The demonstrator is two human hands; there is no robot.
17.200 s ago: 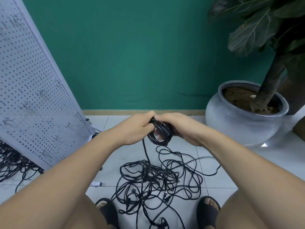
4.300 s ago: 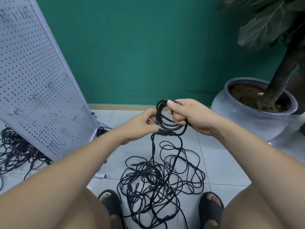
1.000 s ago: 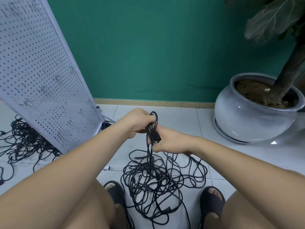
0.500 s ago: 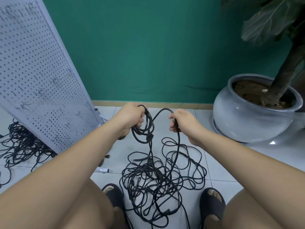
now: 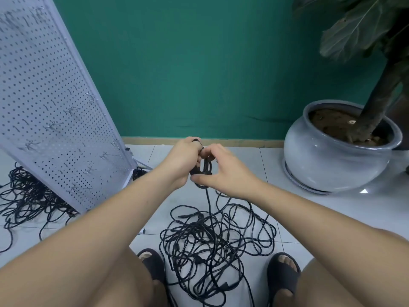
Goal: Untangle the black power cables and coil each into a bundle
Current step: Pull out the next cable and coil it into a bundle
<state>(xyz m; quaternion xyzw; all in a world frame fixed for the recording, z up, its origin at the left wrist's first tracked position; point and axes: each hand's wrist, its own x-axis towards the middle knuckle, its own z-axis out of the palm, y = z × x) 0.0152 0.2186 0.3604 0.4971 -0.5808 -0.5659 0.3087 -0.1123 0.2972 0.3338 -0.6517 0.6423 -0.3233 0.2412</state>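
Far left, on the tiled floor (image 5: 274, 165): a loose heap of spare cables (image 5: 24, 196), black, partly tucked behind the foot of a white perforated panel (image 5: 48, 103). Panel tilted, top toward the left, small wire hooks scattered over its face.

Next, the left hand (image 5: 183, 158), raised above the floor in front of the green wall (image 5: 199, 63). Grip clenched round a small coil (image 5: 204, 168) of black cable, fingers curled over the upper loops.

Hanging from that coil, one strand running straight down into the main tangle (image 5: 217, 242). Tangle spread on the floor between a pair of dark sandals (image 5: 152, 264), many loops crossing one another, a few plugs in among them.

Just right of the coil, the right hand (image 5: 225, 171): thumb under the lowest loop, forefinger hooked over the top, grip grasping the same coil. Other fingers loosely arched. Fingertips right against the left hand.

Far right: a round pale grey pot (image 5: 332, 165), standing on a ribbed base on the floor near the wall, well apart from the tangle. Inside the pot, brown soil (image 5: 327, 120) filling it almost to the rim. Rooted in the soil, a thick trunk (image 5: 376, 96) leaning to the right, with large dark leaves (image 5: 354, 34) overhead.
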